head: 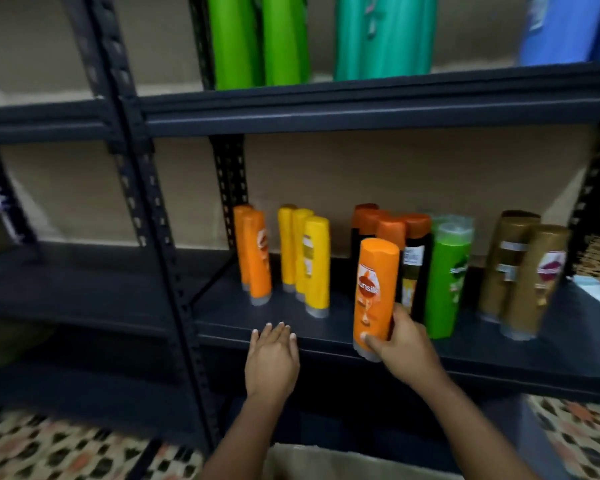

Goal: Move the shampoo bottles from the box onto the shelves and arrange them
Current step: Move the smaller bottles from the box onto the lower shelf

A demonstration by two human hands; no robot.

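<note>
Dark shelf (284,327): black bottles (416,268) just behind held orange bottle (376,289).

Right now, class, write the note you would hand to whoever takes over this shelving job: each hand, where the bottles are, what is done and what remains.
Right hand grips an orange Sunsilk bottle by its lower end, at the front edge of the middle shelf.
Left hand is open, holding nothing, fingers reaching to the shelf edge.
Done: orange pair, yellow trio, black bottles with orange caps, a green bottle and gold bottles stand grouped on that shelf.
Left: set the held bottle down, probably with the orange pair. The box is barely in view, its contents unseen.
</note>
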